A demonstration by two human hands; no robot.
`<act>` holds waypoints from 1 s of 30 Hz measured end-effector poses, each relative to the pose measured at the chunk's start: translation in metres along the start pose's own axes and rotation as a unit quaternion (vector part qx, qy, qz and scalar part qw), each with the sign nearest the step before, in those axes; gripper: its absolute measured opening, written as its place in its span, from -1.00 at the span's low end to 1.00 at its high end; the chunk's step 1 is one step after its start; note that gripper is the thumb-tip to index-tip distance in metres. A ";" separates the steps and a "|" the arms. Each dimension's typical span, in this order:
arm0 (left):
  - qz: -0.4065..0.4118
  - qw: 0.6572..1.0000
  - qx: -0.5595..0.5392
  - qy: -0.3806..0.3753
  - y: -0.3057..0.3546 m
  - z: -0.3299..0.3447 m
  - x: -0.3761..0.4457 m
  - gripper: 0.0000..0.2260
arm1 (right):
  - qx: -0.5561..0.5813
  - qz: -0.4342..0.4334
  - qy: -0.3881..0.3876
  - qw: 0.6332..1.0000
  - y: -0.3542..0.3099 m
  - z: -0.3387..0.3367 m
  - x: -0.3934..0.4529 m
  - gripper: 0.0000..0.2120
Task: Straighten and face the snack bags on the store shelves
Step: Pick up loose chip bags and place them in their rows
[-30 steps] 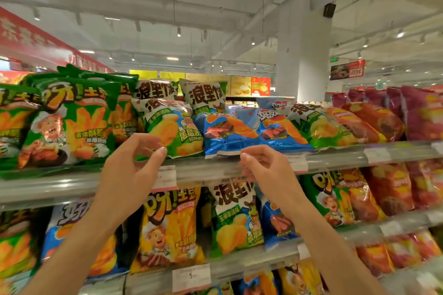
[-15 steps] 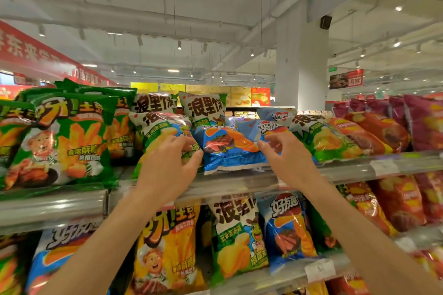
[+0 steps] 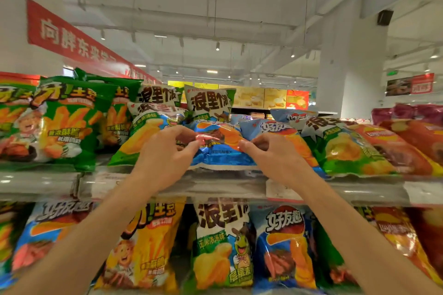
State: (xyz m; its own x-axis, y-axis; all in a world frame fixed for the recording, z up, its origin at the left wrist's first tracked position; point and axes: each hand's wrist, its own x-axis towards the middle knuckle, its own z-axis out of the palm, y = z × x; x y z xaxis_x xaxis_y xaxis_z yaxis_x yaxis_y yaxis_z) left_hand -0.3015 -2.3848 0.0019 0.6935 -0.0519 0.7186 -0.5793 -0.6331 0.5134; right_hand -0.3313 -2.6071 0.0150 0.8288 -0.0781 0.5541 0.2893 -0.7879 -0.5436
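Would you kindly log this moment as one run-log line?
phase: straightening | left hand: pinches blue snack bag | right hand: pinches same bag | bag: lying flat on top shelf | done: no

2 bare forearms come up from the bottom edge of the head view, each ending in a bare hand: the left hand (image 3: 165, 158) and the right hand (image 3: 275, 158). no sleeve cuff shows on either arm as far as the frame edge. no watch, ring, bracelet or glove shows on either wrist or on the fingers (image 3: 189, 145). the fingernails look short and plain.
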 end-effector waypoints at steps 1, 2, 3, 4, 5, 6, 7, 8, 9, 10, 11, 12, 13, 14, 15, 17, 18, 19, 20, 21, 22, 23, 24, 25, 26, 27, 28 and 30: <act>-0.012 1.000 -0.027 0.002 0.002 0.002 0.000 -0.88 | 0.017 -0.002 -0.002 1.000 0.002 -0.001 0.002 -0.75; -0.021 0.999 -0.049 0.004 0.004 0.003 0.000 -0.90 | 0.031 -0.002 -0.002 1.000 0.004 -0.002 0.003 -0.75; -0.028 0.997 -0.070 0.005 0.006 0.004 0.000 -0.91 | 0.044 -0.003 0.000 0.999 0.006 -0.002 0.005 -0.74; -0.035 0.995 -0.094 0.008 0.007 0.005 0.001 -0.91 | 0.056 -0.004 0.003 0.998 0.007 -0.003 0.006 -0.72; -0.042 0.992 -0.119 0.010 0.008 0.004 0.002 -0.89 | 0.066 -0.004 0.006 0.998 0.009 -0.002 0.008 -0.70; -0.050 0.989 -0.140 0.010 0.008 0.004 0.002 -0.86 | 0.073 -0.005 0.008 0.997 0.010 -0.002 0.008 -0.69; -0.059 0.986 -0.158 0.008 0.009 0.003 0.002 -0.81 | 0.079 -0.006 0.014 0.997 0.010 -0.001 0.008 -0.68; -0.070 0.982 -0.173 0.007 0.010 0.002 0.003 -0.75 | 0.090 -0.007 0.021 0.996 0.010 -0.001 0.009 -0.68; -0.083 0.979 -0.188 0.007 0.011 0.002 0.004 -0.71 | 0.109 -0.005 0.025 0.994 0.011 0.000 0.009 -0.68; -0.100 0.974 -0.205 0.006 0.012 0.002 0.005 -0.67 | 0.134 0.000 0.027 0.991 0.011 0.001 0.009 -0.69; -0.117 0.966 -0.231 0.004 0.013 0.003 0.006 -0.64 | 0.152 0.006 0.030 0.988 0.010 0.002 0.009 -0.69; -0.136 0.955 -0.263 0.003 0.013 0.004 0.008 -0.63 | 0.157 0.007 0.036 0.987 0.010 0.003 0.008 -0.70; -0.159 0.942 -0.294 0.002 0.014 0.005 0.009 -0.63 | 0.159 0.009 0.044 0.986 0.009 0.004 0.008 -0.70; -0.180 0.930 -0.320 0.002 0.014 0.005 0.011 -0.64 | 0.168 0.010 0.054 0.984 0.010 0.005 0.008 -0.70; -0.195 0.922 -0.335 -0.002 0.014 0.006 0.013 -0.66 | 0.188 0.014 0.066 0.980 0.011 0.007 0.008 -0.71; -0.210 0.924 -0.318 -0.019 0.016 0.009 0.015 -0.65 | 0.244 0.031 0.084 0.966 0.012 0.009 0.008 -0.71; -0.213 0.931 -0.294 -0.030 0.016 0.010 0.017 -0.63 | 0.268 0.041 0.087 0.959 0.011 0.009 0.007 -0.72; -0.212 0.939 -0.270 -0.039 0.017 0.010 0.019 -0.63 | 0.286 0.048 0.089 0.953 0.011 0.009 0.007 -0.74; -0.207 0.945 -0.247 -0.046 0.017 0.009 0.020 -0.64 | 0.297 0.054 0.091 0.949 0.012 0.008 0.006 -0.77; -0.201 0.951 -0.228 -0.051 0.017 0.008 0.020 -0.66 | 0.305 0.058 0.094 0.946 0.012 0.008 0.006 -0.79; -0.200 0.954 -0.219 -0.053 0.017 0.007 0.022 -0.68 | 0.316 0.065 0.098 0.941 0.013 0.006 0.005 -0.81; -0.202 0.952 -0.226 -0.053 0.017 0.006 0.024 -0.71 | 0.335 0.075 0.101 0.934 0.014 0.004 0.005 -0.81; -0.206 0.946 -0.247 -0.050 0.017 0.005 0.025 -0.74 | 0.360 0.086 0.103 0.923 0.013 0.002 0.004 -0.80; -0.215 0.936 -0.274 -0.049 0.018 0.005 0.024 -0.77 | 0.384 0.095 0.102 0.913 0.013 0.001 0.004 -0.78; -0.230 0.924 -0.301 -0.051 0.019 0.004 0.024 -0.78 | 0.400 0.099 0.100 0.906 0.012 0.000 0.003 -0.77; -0.241 0.914 -0.320 -0.056 0.020 0.004 0.023 -0.75 | 0.412 0.097 0.098 0.900 0.011 0.001 0.002 -0.76; -0.245 0.909 -0.329 -0.066 0.020 0.005 0.023 -0.70 | 0.423 0.092 0.094 0.897 0.009 0.003 0.001 -0.77; -0.244 0.905 -0.336 -0.090 0.021 0.006 0.023 -0.58 | 0.416 0.071 0.083 0.903 0.007 0.009 -0.003 -0.82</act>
State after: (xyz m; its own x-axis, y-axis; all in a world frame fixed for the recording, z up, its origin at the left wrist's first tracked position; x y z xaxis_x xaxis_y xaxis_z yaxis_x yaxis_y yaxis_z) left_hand -0.2956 -2.4039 0.0269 0.9606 -0.0552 0.2723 -0.2730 -0.0057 0.9620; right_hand -0.3276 -2.6073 0.0037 0.8231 -0.2867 0.4902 0.5017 -0.0372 -0.8642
